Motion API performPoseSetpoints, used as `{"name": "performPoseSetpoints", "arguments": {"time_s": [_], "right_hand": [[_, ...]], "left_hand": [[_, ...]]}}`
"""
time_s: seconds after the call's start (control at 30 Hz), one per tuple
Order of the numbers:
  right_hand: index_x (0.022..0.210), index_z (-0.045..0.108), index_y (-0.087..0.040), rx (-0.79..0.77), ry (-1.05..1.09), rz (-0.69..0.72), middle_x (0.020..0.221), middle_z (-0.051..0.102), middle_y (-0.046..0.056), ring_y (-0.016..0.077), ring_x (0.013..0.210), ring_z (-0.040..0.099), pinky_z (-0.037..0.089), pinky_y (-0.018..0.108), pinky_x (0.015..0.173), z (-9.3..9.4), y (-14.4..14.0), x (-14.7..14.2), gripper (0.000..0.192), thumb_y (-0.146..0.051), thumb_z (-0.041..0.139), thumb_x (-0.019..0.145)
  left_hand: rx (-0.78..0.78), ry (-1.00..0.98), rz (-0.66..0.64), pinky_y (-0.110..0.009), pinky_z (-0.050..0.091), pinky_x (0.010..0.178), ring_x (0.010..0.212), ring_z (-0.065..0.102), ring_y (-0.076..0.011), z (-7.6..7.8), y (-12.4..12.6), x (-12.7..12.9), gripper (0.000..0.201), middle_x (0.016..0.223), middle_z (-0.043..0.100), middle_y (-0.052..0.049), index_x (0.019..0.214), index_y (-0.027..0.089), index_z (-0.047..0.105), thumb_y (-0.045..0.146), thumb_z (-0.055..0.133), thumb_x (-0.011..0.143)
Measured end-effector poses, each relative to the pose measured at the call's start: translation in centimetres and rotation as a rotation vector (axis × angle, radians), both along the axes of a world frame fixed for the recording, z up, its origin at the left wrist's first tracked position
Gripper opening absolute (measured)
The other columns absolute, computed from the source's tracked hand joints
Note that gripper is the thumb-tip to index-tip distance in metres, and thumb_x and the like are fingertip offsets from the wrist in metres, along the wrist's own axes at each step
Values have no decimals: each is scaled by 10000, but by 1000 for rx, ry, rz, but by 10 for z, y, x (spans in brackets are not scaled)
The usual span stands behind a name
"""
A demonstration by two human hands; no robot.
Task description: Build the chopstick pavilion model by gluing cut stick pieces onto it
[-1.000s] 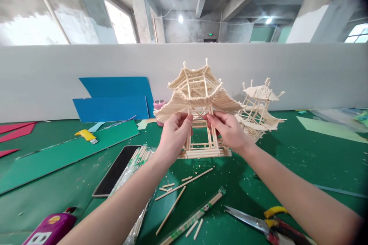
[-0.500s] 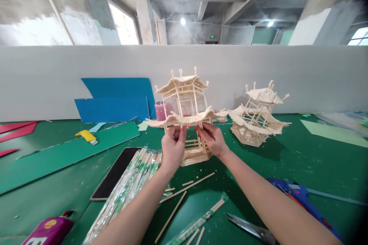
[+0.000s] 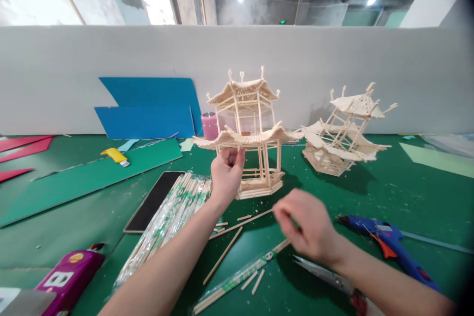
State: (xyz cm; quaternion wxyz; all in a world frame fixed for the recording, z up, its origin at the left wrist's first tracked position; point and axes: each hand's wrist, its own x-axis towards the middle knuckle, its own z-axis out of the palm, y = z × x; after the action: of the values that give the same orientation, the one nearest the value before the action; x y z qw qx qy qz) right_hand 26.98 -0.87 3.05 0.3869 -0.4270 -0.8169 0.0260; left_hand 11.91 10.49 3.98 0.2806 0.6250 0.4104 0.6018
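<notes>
A two-tiered pavilion model point(image 3: 255, 136) made of pale wooden sticks stands upright on the green table. My left hand point(image 3: 227, 170) pinches one of its front posts, just under the lower roof. Apart from the model, my right hand point(image 3: 305, 224) hovers at the front right, fingers curled and smeared by motion; whether it holds anything is unclear. Under its fingertips lie a long loose stick point(image 3: 240, 224) and a wrapped pair of chopsticks point(image 3: 252, 269). Scissors point(image 3: 324, 274) lie partly beneath my right forearm.
A second, tilted pavilion model point(image 3: 344, 133) is at the right. A blue glue gun point(image 3: 388, 242) lies near it. On the left are packed chopsticks point(image 3: 170, 222), a dark tablet point(image 3: 148, 207), a yellow cutter point(image 3: 115, 156), a purple tool point(image 3: 72, 276) and blue boards point(image 3: 148, 121).
My right hand has let go of the pavilion model and moved down and right, towards the front. My left hand keeps its pinch. The camera view has tilted downward.
</notes>
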Motion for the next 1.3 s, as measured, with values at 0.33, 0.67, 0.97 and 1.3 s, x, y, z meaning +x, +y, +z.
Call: {"name": "performPoseSetpoints", "arguments": {"time_s": [0.33, 0.67, 0.97, 1.3], "right_hand": [[920, 576, -162, -269, -428, 85, 852, 605, 71, 208, 809, 537, 444, 304, 649, -33, 24, -75, 173, -141, 478, 779], [862, 575, -182, -348, -483, 156, 794, 611, 48, 191, 705, 571, 458, 276, 587, -27, -9, -84, 141, -244, 471, 789], [1176, 465, -163, -354, -442, 239, 1263, 467, 96, 226, 1140, 415, 344, 356, 930, -37, 34, -84, 356, -309, 379, 864], [1333, 286, -78, -442, -405, 283, 1412, 239, 160, 253, 1299, 173, 149, 418, 1043, -40, 33, -49, 666, -502, 386, 828]], "left_hand": [[27, 33, 14, -197, 248, 390, 388, 310, -66, 1, -12, 2, 234, 429, 365, 73, 659, 161, 533, 375, 543, 754], [32, 17, 7, -194, 261, 390, 393, 322, -65, -1, -12, -2, 235, 443, 385, 69, 666, 165, 515, 380, 532, 759], [12, -22, 39, -186, 257, 370, 376, 322, -61, 2, -12, -9, 222, 421, 389, 69, 659, 160, 524, 363, 554, 744], [-36, -79, -6, -177, 280, 336, 336, 368, -60, 2, -6, -16, 220, 428, 451, 61, 678, 164, 521, 370, 543, 751]]}}
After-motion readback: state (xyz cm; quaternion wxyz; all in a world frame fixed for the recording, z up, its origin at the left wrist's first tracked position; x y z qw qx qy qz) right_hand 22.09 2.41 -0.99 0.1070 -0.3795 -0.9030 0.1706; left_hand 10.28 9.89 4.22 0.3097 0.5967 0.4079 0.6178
